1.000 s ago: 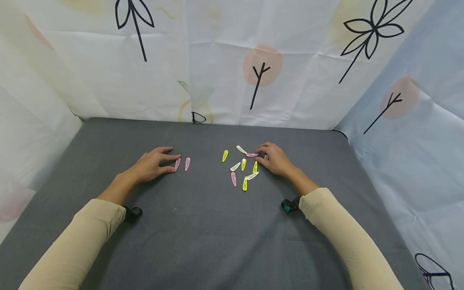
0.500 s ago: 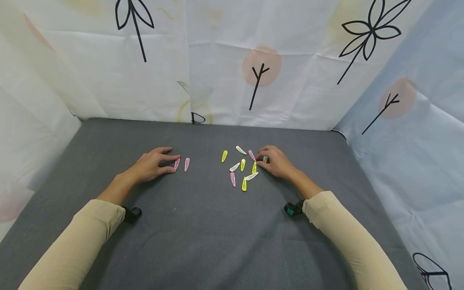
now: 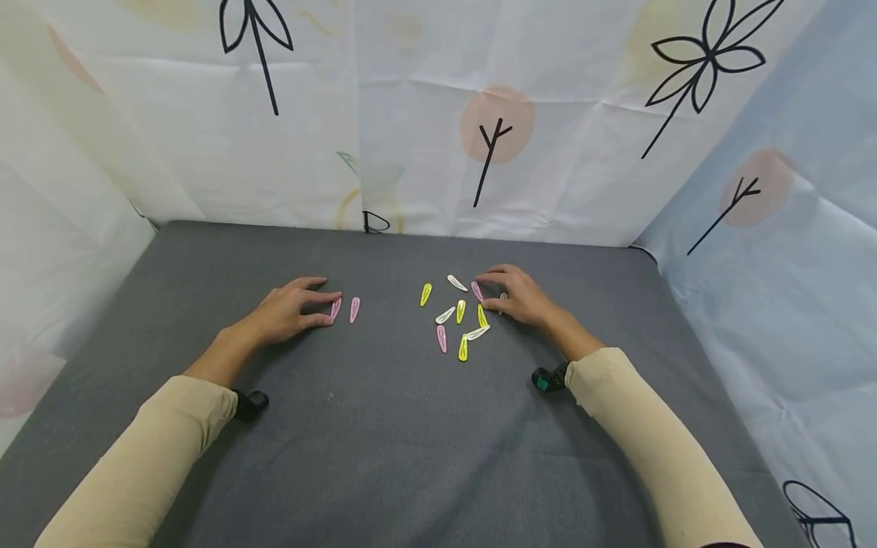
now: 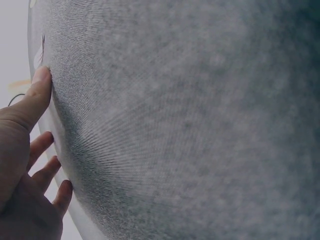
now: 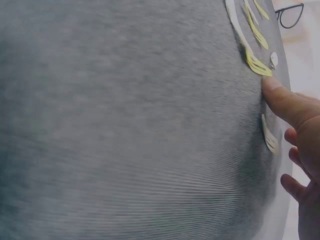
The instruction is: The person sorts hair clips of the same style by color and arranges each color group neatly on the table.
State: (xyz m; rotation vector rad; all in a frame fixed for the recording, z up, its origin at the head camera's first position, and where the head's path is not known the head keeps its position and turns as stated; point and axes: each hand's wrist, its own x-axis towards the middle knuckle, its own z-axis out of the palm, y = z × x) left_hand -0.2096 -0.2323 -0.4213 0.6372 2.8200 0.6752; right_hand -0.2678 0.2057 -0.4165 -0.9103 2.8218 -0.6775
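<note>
My left hand point(image 3: 291, 310) pinches a pink snap hair clip point(image 3: 336, 308) by its ends between thumb and index finger, low over the grey table. A second pink hair clip point(image 3: 354, 310) lies just right of it. At the loose group of clips, my right hand point(image 3: 519, 295) has its index finger and thumb spread at the two ends of another pink hair clip point(image 3: 476, 291). Its thumb tip is right by a yellow hair clip point(image 3: 483, 316), also visible as a yellow clip point(image 5: 257, 64) in the right wrist view. A whitish clip point(image 5: 270, 136) lies beneath that hand.
Several white, yellow and pink clips lie left of my right hand, among them a white clip point(image 3: 456, 282), a yellow clip point(image 3: 425, 294) and a pink clip point(image 3: 441, 339). The grey table point(image 3: 384, 426) ends at a patterned white cloth point(image 3: 411, 137) behind.
The pink clip by my right hand has turned from lying sideways to a steep slant. That hand drew back, then reached out with thumb and index finger spread wider. My left hand stayed still.
</note>
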